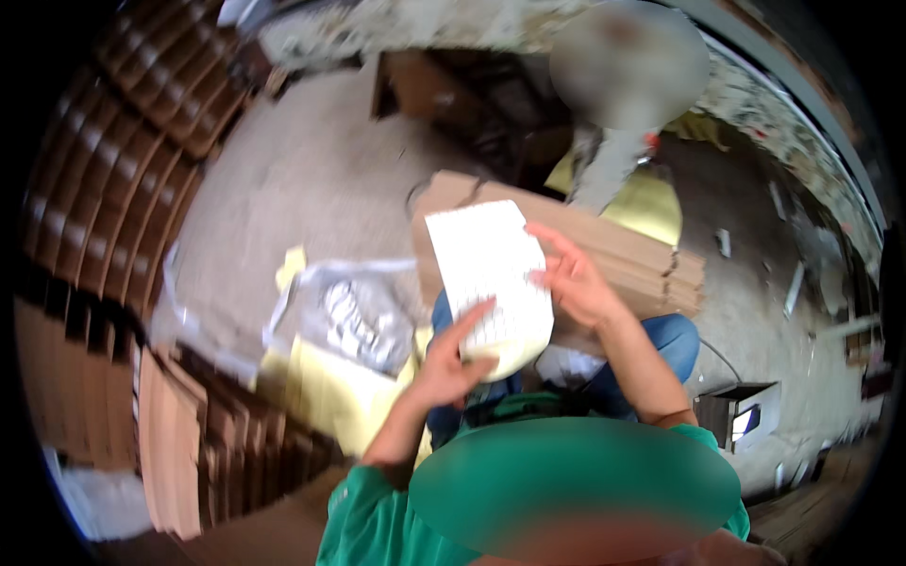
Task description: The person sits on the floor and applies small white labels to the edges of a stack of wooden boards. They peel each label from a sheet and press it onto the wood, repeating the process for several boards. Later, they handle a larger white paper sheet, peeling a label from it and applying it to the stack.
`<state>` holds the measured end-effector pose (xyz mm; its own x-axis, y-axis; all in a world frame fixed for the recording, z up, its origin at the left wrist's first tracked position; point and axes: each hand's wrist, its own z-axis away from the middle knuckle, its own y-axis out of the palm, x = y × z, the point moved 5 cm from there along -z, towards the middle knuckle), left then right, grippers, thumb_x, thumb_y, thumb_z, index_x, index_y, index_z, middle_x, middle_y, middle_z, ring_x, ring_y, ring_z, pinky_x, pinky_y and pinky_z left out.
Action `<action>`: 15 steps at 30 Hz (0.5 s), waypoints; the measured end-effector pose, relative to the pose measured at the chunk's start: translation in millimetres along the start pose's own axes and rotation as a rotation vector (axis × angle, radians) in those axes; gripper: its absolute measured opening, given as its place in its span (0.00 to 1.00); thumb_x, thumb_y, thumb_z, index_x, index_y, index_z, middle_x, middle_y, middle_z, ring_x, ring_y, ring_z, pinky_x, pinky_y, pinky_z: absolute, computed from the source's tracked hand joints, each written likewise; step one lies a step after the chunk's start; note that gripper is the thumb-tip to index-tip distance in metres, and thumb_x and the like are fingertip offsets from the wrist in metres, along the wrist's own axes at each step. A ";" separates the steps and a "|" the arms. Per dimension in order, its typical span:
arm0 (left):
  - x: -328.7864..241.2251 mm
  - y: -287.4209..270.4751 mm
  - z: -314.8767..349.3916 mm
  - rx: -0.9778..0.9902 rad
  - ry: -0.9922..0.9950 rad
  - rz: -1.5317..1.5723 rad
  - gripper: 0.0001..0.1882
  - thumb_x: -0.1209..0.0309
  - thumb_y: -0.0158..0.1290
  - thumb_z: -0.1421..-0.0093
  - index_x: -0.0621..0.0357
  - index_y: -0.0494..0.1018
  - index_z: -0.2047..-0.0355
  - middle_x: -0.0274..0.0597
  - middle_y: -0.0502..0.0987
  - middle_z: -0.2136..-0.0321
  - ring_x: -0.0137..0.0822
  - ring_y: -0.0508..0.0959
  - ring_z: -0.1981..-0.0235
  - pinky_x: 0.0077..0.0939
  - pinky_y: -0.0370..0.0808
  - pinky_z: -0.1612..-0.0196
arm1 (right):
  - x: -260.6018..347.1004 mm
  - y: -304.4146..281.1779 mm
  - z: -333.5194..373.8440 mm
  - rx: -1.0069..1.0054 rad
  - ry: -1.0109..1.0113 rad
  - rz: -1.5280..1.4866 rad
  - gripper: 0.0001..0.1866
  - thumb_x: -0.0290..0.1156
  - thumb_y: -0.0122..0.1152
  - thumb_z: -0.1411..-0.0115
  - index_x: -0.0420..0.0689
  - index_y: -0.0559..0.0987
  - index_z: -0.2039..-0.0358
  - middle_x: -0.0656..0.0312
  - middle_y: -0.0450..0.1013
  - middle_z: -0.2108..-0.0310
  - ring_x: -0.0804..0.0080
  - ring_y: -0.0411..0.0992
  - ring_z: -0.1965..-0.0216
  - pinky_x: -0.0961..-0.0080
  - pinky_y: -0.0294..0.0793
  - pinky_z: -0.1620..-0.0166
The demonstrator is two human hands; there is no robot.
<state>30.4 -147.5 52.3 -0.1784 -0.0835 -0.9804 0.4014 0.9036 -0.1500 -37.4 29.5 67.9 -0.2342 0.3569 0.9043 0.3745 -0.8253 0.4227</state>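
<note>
A white paper sheet (491,250) with a printed grid on its lower half is held up in front of me, tilted; a pale yellow layer shows at its lower edge. My left hand (451,363) grips the lower left side of it, thumb and fingers apart across the edge. At the right edge, my right hand (580,288) has its fingers on the sheet, one of them reaching along its upper corner. Beneath lies a stack of flat brown cardboard (604,236) bound with dark straps, just beyond my knees.
A clear plastic bag with white pieces (363,321) rests on yellow sheets (344,396) to the left. Cardboard stacks (189,443) line the left side. Yellow paper (646,206) lies behind the bound stack. An open box (736,415) stands at right.
</note>
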 end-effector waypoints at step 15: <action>33.5 83.4 -42.4 -0.026 0.004 0.061 0.22 0.79 0.52 0.47 0.60 0.65 0.51 0.48 0.66 0.49 0.24 0.75 0.65 0.15 0.72 0.66 | 30.5 -166.9 103.7 -0.503 -0.207 0.343 0.41 0.12 0.54 0.55 0.48 0.51 0.41 0.55 0.69 0.57 0.70 0.70 0.59 0.76 0.72 0.59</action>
<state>19.9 -57.2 12.4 -0.1577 -0.0263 -0.9871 0.3879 0.9176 -0.0864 -14.0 223.5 31.1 0.0206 0.0712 0.9972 -0.0806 -0.9941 0.0727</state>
